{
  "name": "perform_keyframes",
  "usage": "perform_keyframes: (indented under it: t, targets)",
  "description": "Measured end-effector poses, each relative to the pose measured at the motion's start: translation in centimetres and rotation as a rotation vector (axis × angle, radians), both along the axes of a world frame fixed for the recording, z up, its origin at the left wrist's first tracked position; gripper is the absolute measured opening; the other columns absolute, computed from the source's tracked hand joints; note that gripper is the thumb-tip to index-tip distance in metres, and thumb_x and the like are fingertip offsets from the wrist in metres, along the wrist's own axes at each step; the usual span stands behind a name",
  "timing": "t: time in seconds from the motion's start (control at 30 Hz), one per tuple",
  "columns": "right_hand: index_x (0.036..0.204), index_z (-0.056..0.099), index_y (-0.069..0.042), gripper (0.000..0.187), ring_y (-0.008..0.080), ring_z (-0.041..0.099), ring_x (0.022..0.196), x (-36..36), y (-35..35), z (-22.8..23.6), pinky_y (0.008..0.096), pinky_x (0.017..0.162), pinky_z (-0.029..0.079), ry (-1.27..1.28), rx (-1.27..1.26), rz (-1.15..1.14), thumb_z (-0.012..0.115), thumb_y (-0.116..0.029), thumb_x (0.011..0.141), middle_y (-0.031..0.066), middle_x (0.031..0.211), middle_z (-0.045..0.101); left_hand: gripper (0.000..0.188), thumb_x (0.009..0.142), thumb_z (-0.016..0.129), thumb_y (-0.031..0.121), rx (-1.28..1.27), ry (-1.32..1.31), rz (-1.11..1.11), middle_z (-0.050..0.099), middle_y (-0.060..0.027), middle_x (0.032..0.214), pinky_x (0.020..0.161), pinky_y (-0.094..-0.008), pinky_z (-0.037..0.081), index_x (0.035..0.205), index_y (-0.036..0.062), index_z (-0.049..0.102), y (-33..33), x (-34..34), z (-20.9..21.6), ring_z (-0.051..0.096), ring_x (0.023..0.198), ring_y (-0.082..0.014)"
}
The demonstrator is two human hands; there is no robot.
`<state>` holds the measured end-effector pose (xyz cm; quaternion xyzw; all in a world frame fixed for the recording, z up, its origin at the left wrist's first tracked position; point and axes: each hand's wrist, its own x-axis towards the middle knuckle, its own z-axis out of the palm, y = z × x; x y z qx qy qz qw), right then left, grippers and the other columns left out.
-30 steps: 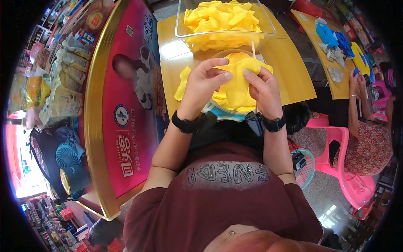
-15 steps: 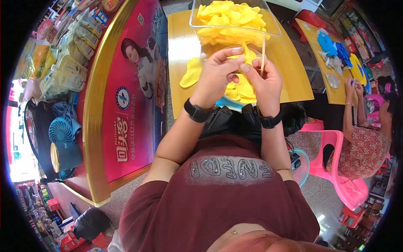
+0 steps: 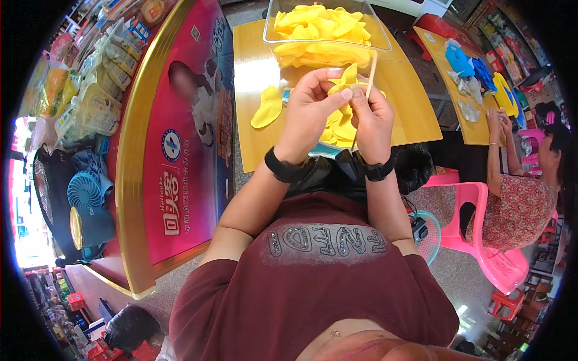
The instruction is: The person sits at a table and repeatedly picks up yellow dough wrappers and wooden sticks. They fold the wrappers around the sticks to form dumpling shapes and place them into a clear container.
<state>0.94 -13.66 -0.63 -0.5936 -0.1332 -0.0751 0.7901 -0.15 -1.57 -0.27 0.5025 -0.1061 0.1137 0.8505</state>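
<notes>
Both my hands meet above the near edge of the table, fingers closed around a small yellow petal-shaped piece (image 3: pixel 349 76) of soft-looking sheet. My left hand (image 3: pixel 308 115) pinches it from the left with thumb and forefinger. From the other side, my right hand (image 3: pixel 374 125) presses thumb and fingers against it, and also grips a thin wooden stick (image 3: pixel 372 71) that points up and away. Below my hands, more yellow pieces (image 3: pixel 339 129) lie in a round container whose pale blue rim (image 3: pixel 330 146) partly shows. A loose yellow piece (image 3: pixel 268 109) lies on the table to the left.
Beyond my hands, a clear plastic bin (image 3: pixel 328 42) holds a heap of yellow pieces on the wooden table (image 3: pixel 409 102). A pink counter panel (image 3: pixel 180 150) stands close on the left. At right, another person (image 3: pixel 512 201) sits by a second table, near a pink chair (image 3: pixel 481 240).
The whole view has shifted slightly. My hands stay together on the yellow piece, and the stick now leans a little more. The other person's head has come further into view.
</notes>
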Motion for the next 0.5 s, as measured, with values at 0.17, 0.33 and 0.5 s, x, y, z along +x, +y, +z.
perform_keyframes:
  t: [0.17, 0.33, 0.5]
  targets:
    - [0.087, 0.063, -0.002, 0.017, 0.0006, 0.039, 0.06, -0.9, 0.6, 0.0, 0.0174, 0.052, 0.03, 0.014, 0.009, -0.033, 0.065, -0.018, 0.094, -0.0072, 0.069, 0.051, 0.025, 0.084, 0.062, -0.005, -0.175, 0.046, -0.078, 0.057, 0.0011, 0.086, 0.068, -0.0191, 0.044, 0.108, 0.0013, 0.062, 0.7, 0.0, 0.5, 0.052, 0.075, -0.0063]
    - [0.083, 0.06, -0.003, 0.02, 0.001, 0.036, 0.061, -1.2, 1.1, -0.6, 0.0181, 0.053, 0.029, -0.064, -0.116, 0.033, 0.066, -0.02, 0.093, -0.0074, 0.069, 0.047, 0.034, 0.079, 0.055, -0.011, -0.006, -0.024, 0.08, 0.054, 0.0022, 0.083, 0.062, -0.0185, 0.04, 0.109, 0.002, 0.064, 1.3, 0.5, -0.9, 0.046, 0.069, -0.0046]
    - [0.083, 0.058, -0.004, 0.02, 0.001, 0.035, 0.062, -1.4, 1.2, 0.1, 0.0184, 0.053, 0.029, -0.01, -0.069, 0.135, 0.064, -0.019, 0.094, -0.0067, 0.069, 0.047, 0.049, 0.074, 0.053, -0.015, 0.082, -0.079, 0.121, 0.063, -0.0041, 0.103, 0.069, -0.0198, 0.047, 0.118, 0.0025, 0.061, 1.2, 0.6, -0.4, 0.054, 0.078, -0.0058]
